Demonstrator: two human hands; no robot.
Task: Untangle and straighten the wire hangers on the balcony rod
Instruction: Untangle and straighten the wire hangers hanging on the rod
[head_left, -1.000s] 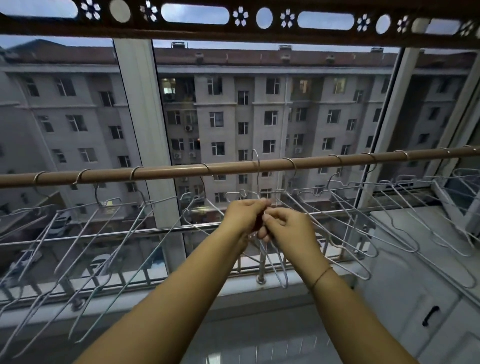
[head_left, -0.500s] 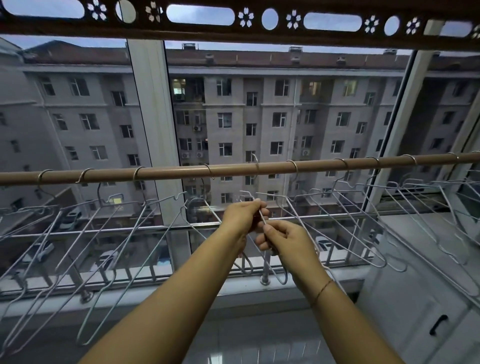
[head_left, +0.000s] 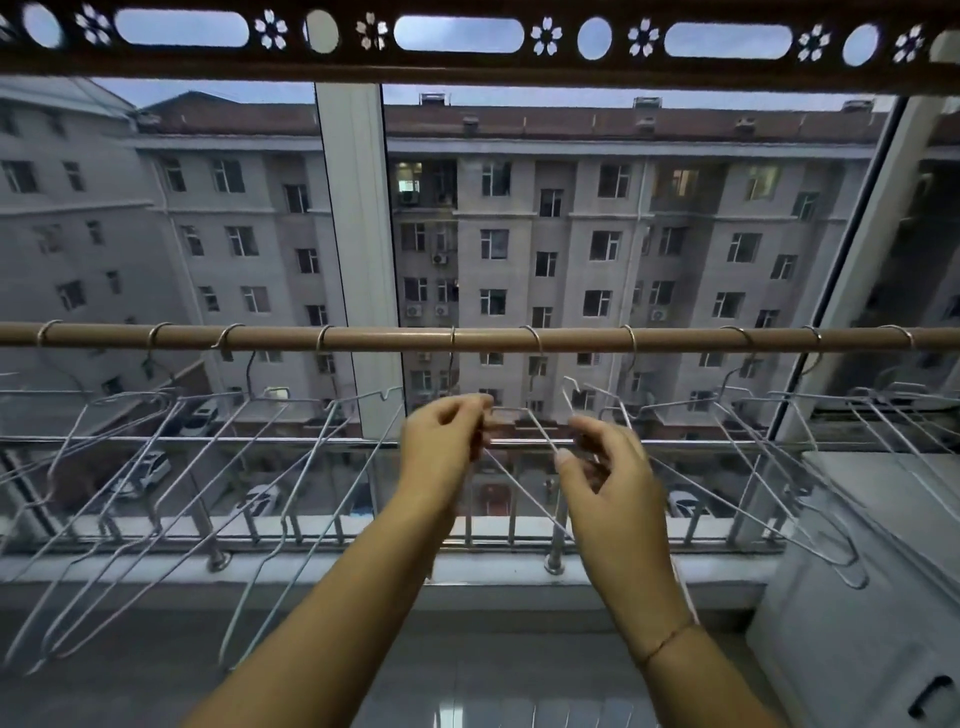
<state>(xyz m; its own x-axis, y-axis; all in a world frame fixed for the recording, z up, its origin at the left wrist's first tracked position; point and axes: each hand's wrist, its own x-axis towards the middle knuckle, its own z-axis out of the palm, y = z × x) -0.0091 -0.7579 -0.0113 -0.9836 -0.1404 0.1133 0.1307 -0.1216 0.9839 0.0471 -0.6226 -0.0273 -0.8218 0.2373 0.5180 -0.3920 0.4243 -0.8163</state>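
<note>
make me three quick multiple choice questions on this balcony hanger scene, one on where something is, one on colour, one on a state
1. Where is the white cabinet? A lower right B lower left C above the rod
2. What colour is the rod? A blue B brown C green
3. What is the left hand doing? A pinching a wire hanger B hanging free C gripping the rod

Answers: 1 A, it fills the lower right corner. 2 B, the bar is tan-brown. 3 A, its fingertips close on a wire hanger below the rod.
</note>
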